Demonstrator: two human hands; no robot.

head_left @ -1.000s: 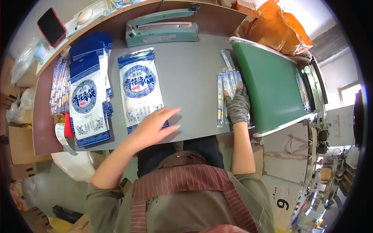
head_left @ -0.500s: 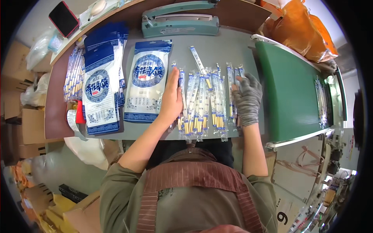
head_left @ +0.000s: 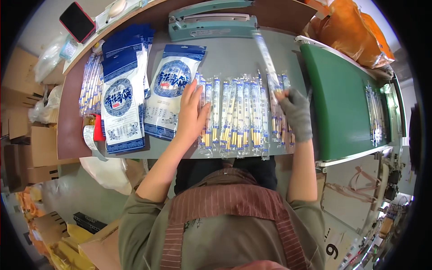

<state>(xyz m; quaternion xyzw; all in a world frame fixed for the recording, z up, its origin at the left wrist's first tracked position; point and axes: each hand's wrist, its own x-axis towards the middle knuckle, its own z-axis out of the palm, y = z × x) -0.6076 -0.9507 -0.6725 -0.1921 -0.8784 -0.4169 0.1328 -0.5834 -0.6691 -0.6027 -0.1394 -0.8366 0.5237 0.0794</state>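
Note:
Several chopstick packets (head_left: 231,114), clear-wrapped with blue and white print, lie side by side in a row on the grey table. My left hand (head_left: 193,110), bare, rests open with its edge along the row's left side, fingers pointing away from me. My right hand (head_left: 295,112), in a grey glove with bare fingertips, pinches the near end of one chopstick packet (head_left: 266,56) at the row's right side. That packet slants up and to the left, slightly blurred. A white and blue printed bag (head_left: 168,90) lies flat just left of my left hand, partly covered by its fingers.
Left of it are stacked matching bags (head_left: 119,96) and more wrapped chopsticks (head_left: 91,83). A teal heat sealer (head_left: 211,27) stands at the back. On the right, a green belt (head_left: 337,103) carries another chopstick bunch (head_left: 375,112). A phone (head_left: 77,22) sits on the back-left ledge.
The packet jutting past the row's far end is gone from there, and my right hand now holds one up. The row looks more even. The flat bag has turned slightly; the view has shifted.

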